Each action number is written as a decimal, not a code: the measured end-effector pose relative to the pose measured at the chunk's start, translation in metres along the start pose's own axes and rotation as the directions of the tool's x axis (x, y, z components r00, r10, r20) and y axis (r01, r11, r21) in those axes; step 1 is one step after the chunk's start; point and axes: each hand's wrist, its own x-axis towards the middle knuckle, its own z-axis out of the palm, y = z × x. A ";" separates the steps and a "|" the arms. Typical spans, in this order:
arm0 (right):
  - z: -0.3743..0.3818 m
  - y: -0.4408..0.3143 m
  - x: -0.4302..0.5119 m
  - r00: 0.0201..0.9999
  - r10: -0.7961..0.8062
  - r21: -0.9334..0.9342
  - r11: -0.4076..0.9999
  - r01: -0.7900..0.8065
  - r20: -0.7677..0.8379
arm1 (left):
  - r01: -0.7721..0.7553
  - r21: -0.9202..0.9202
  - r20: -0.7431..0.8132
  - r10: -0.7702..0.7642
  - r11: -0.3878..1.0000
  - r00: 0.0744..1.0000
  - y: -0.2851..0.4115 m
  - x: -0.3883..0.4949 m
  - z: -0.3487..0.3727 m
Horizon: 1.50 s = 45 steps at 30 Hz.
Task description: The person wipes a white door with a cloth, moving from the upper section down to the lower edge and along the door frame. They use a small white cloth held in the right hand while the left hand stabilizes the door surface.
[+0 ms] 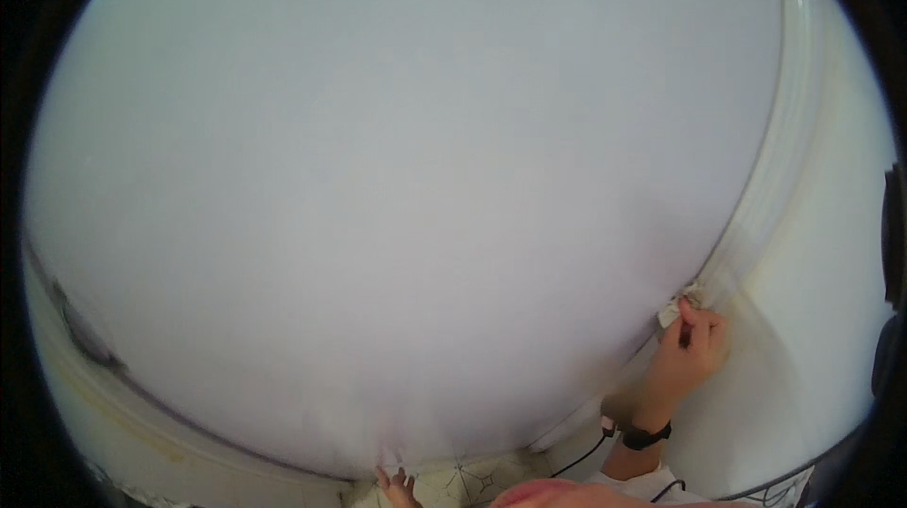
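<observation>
A large smooth white door panel fills most of the view before me. At its right edge my right hand pinches a crumpled pale cloth or tissue against the seam beside the pale frame. A black band circles that wrist. Low in the middle, my left hand is partly in view, its fingers spread near the panel's lower edge, with nothing seen in it. Whether the fingertips touch the panel I cannot tell.
Patterned floor tiles lie below the panel. A black cable runs near my right forearm. A dark recess, perhaps a handle, sits at the panel's left edge. Dark objects stand at the far right rim.
</observation>
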 end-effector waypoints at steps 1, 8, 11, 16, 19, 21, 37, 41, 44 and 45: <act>0.005 0.006 0.017 1.000 0.014 -0.014 1.000 -0.013 0.027 | -0.165 0.131 0.056 0.159 0.978 0.986 0.015 -0.009 0.006; 0.033 0.015 0.062 0.996 0.018 -0.019 1.000 -0.016 0.088 | -0.646 0.382 0.264 0.592 0.661 0.762 0.177 -0.056 0.011; 0.014 -0.029 0.043 0.984 0.164 0.051 0.985 -0.168 0.064 | -0.766 0.367 0.290 0.718 0.528 0.633 0.244 -0.073 -0.019; -0.010 -0.076 0.021 0.958 0.280 0.127 0.950 -0.286 0.065 | -0.872 0.373 0.260 0.866 0.318 0.428 0.309 -0.085 -0.073; -0.005 -0.069 0.002 0.957 0.270 0.155 0.946 -0.284 0.104 | -0.894 0.395 0.229 0.920 0.211 0.318 0.323 -0.084 -0.083; 0.003 -0.060 -0.012 0.939 0.324 0.172 0.925 -0.339 0.112 | -0.903 0.404 0.212 0.944 0.150 0.252 0.323 -0.083 -0.076; -0.048 -0.153 0.029 0.972 -0.088 0.016 0.995 0.093 -0.216 | -0.931 0.364 0.134 0.989 0.011 0.064 0.220 -0.004 -0.182; -0.055 -0.178 0.134 0.873 -0.359 -0.254 0.925 0.284 -0.331 | -0.899 0.434 0.141 0.990 -0.053 0.009 0.229 0.001 -0.177; -0.058 -0.192 0.218 0.771 -0.521 -0.269 0.853 0.448 -0.367 | -0.849 0.525 0.113 0.994 -0.055 0.006 0.243 0.000 -0.179; -0.059 -0.198 0.237 0.771 -0.518 -0.227 0.855 0.466 -0.370 | -0.830 0.556 0.080 0.997 -0.027 0.021 0.248 0.000 -0.181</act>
